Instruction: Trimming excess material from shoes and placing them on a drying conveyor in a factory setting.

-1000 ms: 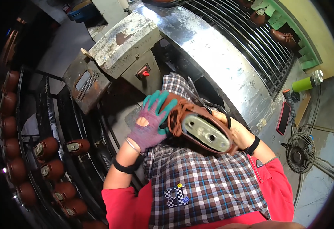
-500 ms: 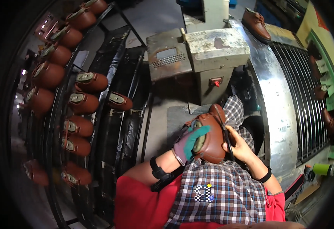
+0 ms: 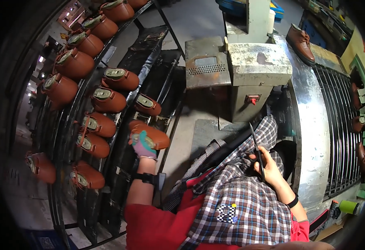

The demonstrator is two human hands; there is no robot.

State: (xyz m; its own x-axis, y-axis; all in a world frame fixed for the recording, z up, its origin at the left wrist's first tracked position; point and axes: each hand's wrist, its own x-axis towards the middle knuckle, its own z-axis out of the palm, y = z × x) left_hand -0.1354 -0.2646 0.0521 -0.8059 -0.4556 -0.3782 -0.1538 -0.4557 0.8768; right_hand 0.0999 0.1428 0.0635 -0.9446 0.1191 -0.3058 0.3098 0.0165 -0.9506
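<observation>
My left hand [image 3: 142, 146], in a purple and teal glove, grips a brown leather shoe upper [image 3: 156, 138] stretched on a last. It holds the upper over the black rack [image 3: 126, 171] on the left, near another small lasted upper [image 3: 148, 105]. Whether the held upper touches the rack, I cannot tell. Over my lap, my bare right hand [image 3: 270, 166] is closed round a long, slim dark tool [image 3: 254, 138] whose narrow end points away from me. The fingers hide part of it, so its exact kind is unclear. A checked apron [image 3: 245, 200] covers my lap.
Several brown lasted uppers [image 3: 107, 100] stand in rows along the rack. Ahead is a worn metal machine [image 3: 259, 62] with a red switch [image 3: 253, 101]. To the right runs a metal bench with rollers [image 3: 336, 125]; a laced brown shoe [image 3: 301, 43] stands at its far end.
My left hand has carried the shoe upper from my lap leftward to the rack. My right hand stays over my lap, with the dark tool now clear of the upper. The view has shifted left.
</observation>
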